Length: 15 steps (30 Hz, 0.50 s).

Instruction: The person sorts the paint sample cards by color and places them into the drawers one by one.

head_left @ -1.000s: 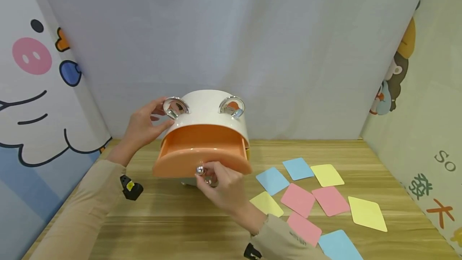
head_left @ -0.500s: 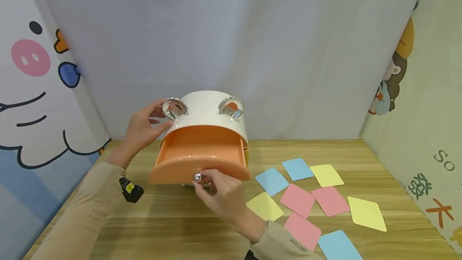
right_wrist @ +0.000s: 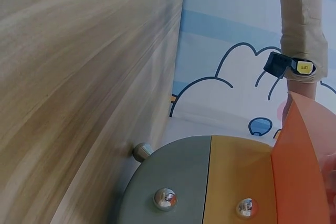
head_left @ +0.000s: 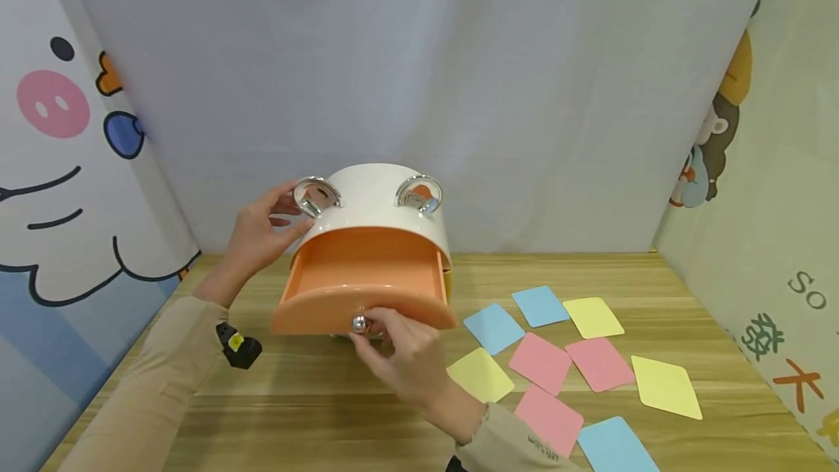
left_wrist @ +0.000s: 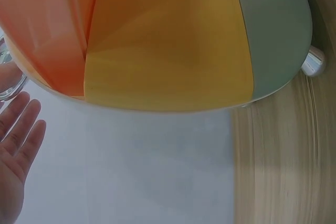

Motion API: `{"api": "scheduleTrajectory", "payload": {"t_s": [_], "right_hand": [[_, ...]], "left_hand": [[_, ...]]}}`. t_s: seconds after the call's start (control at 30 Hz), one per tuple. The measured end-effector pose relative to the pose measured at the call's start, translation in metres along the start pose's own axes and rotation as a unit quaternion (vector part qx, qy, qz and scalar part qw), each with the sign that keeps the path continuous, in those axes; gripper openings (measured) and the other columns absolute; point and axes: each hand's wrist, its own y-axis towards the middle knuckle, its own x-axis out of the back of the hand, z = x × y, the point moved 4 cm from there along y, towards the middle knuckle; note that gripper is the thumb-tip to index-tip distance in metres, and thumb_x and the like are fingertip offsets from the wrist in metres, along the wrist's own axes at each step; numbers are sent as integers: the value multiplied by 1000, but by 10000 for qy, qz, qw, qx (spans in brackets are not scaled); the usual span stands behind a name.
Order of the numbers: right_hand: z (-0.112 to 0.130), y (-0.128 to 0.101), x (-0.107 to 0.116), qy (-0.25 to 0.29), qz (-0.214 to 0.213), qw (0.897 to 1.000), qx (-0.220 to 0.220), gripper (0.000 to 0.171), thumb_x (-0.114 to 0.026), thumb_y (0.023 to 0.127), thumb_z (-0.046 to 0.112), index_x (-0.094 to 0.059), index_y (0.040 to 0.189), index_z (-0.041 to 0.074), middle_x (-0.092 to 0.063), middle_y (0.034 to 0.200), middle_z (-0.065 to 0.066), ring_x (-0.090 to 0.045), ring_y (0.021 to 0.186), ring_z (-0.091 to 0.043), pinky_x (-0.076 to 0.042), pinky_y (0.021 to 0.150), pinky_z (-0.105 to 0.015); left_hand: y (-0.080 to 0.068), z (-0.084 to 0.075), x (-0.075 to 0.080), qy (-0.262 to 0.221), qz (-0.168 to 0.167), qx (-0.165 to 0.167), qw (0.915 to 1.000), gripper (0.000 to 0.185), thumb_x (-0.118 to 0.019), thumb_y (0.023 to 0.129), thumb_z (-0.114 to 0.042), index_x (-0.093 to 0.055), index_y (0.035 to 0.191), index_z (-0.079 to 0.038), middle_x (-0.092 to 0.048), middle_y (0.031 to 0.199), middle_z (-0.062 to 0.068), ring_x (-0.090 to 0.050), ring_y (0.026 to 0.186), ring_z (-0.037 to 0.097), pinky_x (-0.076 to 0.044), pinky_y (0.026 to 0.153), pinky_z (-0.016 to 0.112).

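Note:
A white storage box point(head_left: 380, 199) with rounded sides stands on the table, two chrome rings point(head_left: 420, 195) on top. Its top orange drawer point(head_left: 367, 268) is pulled out, and nothing shows inside. My right hand point(head_left: 409, 348) pinches the round silver knob point(head_left: 359, 323) on that drawer's front. At the box's left side, my left hand point(head_left: 258, 231) touches it by the left ring; in the left wrist view its visible fingers point(left_wrist: 31, 140) are straight. Below lie a yellow drawer point(right_wrist: 239, 177) and a grey-green drawer point(right_wrist: 173, 171), both closed, each with a silver knob.
Several blue, pink and yellow square paper notes point(head_left: 540, 361) lie spread on the wooden table point(head_left: 275, 414) to the right. A pale curtain point(head_left: 524, 93) hangs behind. Printed panels point(head_left: 59, 188) stand at both sides.
The orange drawer has come further out toward me, with my right hand pinching its knob. Most of that movement is in the first half second. My left hand has stayed by the left ring.

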Motion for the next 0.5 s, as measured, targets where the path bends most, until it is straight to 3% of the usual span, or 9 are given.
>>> {"api": "scheduleTrajectory", "payload": {"t_s": [0.5], "right_hand": [[1,-3,4,-37,-53,10000,34,17,-64,82,20,-62,91,6,-64,66,4,-50,46,-1,-36,49,-1]], "left_hand": [[-2,0,1,15,-33,59,10000,58,-68,80,-6,-43,131,2,-58,105,23,-59,92,35,-50,76,49]]}}
